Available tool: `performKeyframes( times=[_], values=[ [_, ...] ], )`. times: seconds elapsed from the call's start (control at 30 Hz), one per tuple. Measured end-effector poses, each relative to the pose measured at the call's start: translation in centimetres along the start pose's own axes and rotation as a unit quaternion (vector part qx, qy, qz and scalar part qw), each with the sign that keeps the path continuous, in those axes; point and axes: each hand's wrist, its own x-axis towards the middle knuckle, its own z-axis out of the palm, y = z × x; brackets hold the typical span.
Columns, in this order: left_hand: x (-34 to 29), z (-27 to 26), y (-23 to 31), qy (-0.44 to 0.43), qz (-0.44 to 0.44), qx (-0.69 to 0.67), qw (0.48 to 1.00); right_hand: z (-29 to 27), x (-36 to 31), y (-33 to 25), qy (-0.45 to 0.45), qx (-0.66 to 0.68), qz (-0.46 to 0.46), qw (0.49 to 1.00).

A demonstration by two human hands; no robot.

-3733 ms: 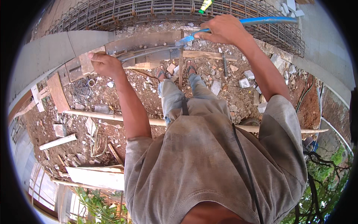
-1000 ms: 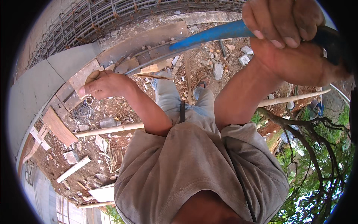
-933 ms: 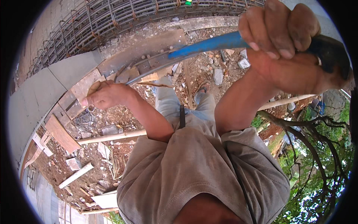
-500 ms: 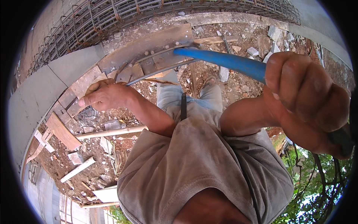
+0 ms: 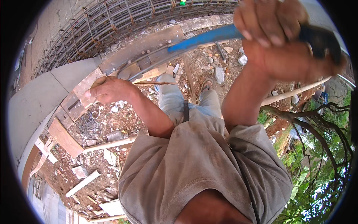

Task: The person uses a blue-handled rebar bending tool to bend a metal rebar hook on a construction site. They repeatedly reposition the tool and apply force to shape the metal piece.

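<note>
My right hand (image 5: 272, 33) is wrapped round a long blue lever bar (image 5: 205, 38) with a dark end, raised at the upper right and slightly blurred. The lever's far tip lies over a wooden board (image 5: 138, 46) set with several metal pegs, close to a thin steel rod (image 5: 143, 73). My left hand (image 5: 112, 89) is closed at the rod's near left end, fingers curled and thumb stretched to the left. The palm hides the end of the rod there. Another length of rod runs along the pegs.
A long rebar cage (image 5: 112, 24) lies beyond the board. Beside it curves a grey concrete ledge (image 5: 41, 91). Rubble, a wire coil (image 5: 88, 125) and bamboo poles (image 5: 294, 91) lie on the soil. Branches (image 5: 317, 123) hang at the right.
My right hand has moved up and to the left with the blue lever, whose tip has shifted slightly left. My left hand stays near the rod's end, a little lower and closer in.
</note>
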Motion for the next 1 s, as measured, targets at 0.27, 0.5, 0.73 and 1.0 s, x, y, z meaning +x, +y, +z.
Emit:
performKeyframes(
  times=[0.27, 0.5, 0.73, 1.0],
  values=[
    [-0.6, -0.6, 0.6, -0.050, -0.001, -0.004, 0.999, 1.1, 3.9, 1.1, -0.164, 0.066, 0.073, 0.982],
    [-1.2, 0.1, 1.6, -0.002, -0.006, 0.034, 0.999, 1.7, -0.3, -1.0, -0.094, 0.006, 0.090, 0.991],
    [-0.7, 0.7, 1.9, 0.026, 0.007, 0.011, 1.000, 2.8, -1.6, -0.2, -0.078, -0.076, 0.045, 0.993],
    [-1.0, 0.4, 1.7, 0.041, -0.019, 0.048, 0.998, 3.8, -1.8, 0.1, -0.124, -0.137, -0.006, 0.983]
  ],
)
